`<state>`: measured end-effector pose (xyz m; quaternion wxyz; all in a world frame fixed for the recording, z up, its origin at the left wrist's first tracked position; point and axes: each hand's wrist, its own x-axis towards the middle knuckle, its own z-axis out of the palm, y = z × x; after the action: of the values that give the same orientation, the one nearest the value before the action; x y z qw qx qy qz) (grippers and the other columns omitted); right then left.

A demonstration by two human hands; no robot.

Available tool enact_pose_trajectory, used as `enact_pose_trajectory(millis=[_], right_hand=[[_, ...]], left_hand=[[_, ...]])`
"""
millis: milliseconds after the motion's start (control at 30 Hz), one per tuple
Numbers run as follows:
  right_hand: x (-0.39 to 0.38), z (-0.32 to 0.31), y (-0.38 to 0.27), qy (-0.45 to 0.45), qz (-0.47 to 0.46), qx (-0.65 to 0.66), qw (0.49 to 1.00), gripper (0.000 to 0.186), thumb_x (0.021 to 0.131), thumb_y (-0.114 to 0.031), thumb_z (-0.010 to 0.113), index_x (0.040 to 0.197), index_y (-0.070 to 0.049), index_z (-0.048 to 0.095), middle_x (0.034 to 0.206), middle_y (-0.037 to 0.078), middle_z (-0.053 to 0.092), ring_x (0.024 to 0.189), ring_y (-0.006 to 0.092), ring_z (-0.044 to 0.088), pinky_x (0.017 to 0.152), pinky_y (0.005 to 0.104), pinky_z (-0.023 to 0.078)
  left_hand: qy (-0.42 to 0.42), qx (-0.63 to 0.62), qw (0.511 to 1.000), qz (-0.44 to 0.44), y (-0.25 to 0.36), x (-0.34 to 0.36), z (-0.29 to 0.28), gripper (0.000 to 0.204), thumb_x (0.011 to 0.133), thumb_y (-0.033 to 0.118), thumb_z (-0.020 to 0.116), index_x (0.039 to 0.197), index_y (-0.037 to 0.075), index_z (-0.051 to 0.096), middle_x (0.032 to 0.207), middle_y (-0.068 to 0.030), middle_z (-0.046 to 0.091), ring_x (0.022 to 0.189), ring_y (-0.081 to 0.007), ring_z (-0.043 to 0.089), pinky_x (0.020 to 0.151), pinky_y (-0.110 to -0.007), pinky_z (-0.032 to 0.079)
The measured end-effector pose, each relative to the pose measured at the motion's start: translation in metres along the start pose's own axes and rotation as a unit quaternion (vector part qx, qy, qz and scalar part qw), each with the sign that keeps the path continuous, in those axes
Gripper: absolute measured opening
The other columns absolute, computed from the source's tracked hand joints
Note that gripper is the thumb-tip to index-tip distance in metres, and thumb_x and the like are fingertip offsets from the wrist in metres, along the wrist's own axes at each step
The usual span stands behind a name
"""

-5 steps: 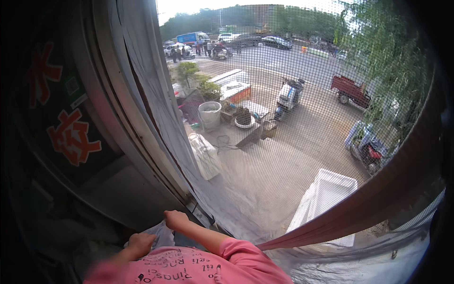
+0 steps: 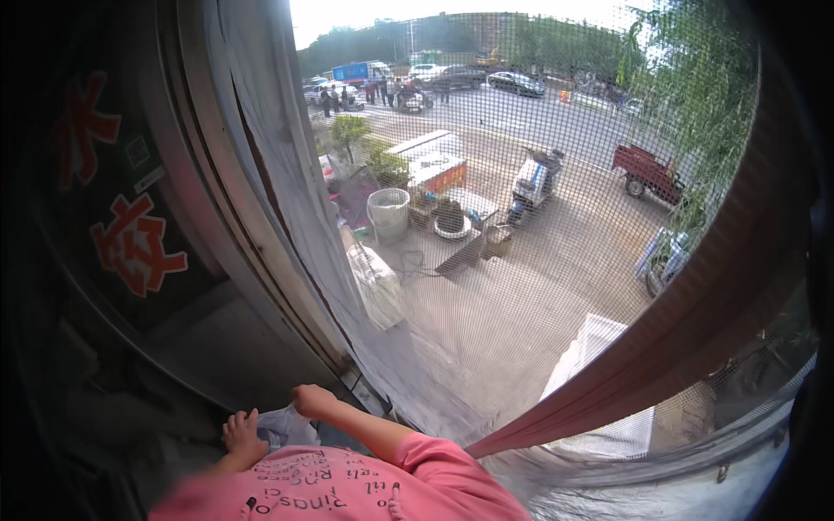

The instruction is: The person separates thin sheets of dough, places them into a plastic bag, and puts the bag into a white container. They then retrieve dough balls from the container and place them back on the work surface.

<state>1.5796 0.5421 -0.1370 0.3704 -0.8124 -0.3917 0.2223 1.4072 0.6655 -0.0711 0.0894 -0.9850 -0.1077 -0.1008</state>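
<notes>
Low in the head view, a whitish thin plastic bag lies between my two hands, in front of my pink shirt. My right hand is closed in a fist at the bag's upper right edge, gripping it. At the bag's left side, my left hand has its fingers spread, with the fingertips upward and the hand beside or against the bag. Whatever lies inside the bag cannot be made out.
A mesh door curtain with a reddish-brown edge band hangs before me. On my left is a dark door with red lettering. Through the mesh show white foam boxes, a bucket, a scooter and a red cargo tricycle.
My left hand has gone from closed at the bag to spread fingers. My right hand has shifted slightly left. The curtain's edge band now covers more of the scene at the right.
</notes>
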Motion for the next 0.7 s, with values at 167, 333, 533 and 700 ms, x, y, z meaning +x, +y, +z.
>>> enact_pose_trajectory(millis=[167,333,533,700], right_hand=[[-0.016,-0.022,-0.02,-0.003,-0.014,-0.014,1.0,0.03,0.075,-0.012,0.05,0.102,-0.009,0.061,0.093,0.015,0.064,0.09,0.0317,0.062,0.072,0.042,0.05],[-0.012,-0.02,0.013,0.037,0.008,-0.158,0.987,0.018,0.076,-0.01,0.053,0.088,-0.005,0.065,0.087,0.016,0.066,0.08,0.0299,0.065,0.064,0.0409,0.052],[0.01,-0.054,-0.006,-0.044,-0.026,-0.214,0.976,0.021,0.073,-0.009,0.054,0.089,-0.003,0.066,0.091,0.017,0.065,0.086,0.0304,0.064,0.067,0.039,0.053],[-0.05,-0.1,-0.099,0.478,-0.272,0.005,0.835,0.015,0.08,-0.009,0.049,0.094,-0.003,0.051,0.069,0.017,0.058,0.067,0.036,0.058,0.054,0.0457,0.043]], left_hand=[[-0.313,-0.085,0.898,-0.296,-0.112,-0.042,0.135,0.031,0.064,0.023,0.067,0.086,0.002,0.067,0.088,-0.015,0.065,0.082,-0.0277,0.064,0.069,-0.034,0.05],[-0.357,-0.46,0.7,-0.413,-0.147,-0.037,0.134,0.024,0.066,0.024,0.073,0.076,0.003,0.063,0.075,-0.0097,0.063,0.064,-0.0242,0.063,0.057,-0.038,0.052],[-0.26,-0.677,0.598,-0.342,-0.078,0.082,0.022,0.006,0.077,0.008,0.06,0.082,0.009,0.057,0.067,-0.0037,0.055,0.058,-0.0176,0.055,0.053,-0.035,0.047],[0.439,-0.419,0.794,-0.024,-0.021,0.102,-0.06,0.008,0.086,0.003,0.053,0.093,0.002,0.051,0.085,-0.0075,0.055,0.07,-0.0194,0.055,0.059,-0.027,0.044]])
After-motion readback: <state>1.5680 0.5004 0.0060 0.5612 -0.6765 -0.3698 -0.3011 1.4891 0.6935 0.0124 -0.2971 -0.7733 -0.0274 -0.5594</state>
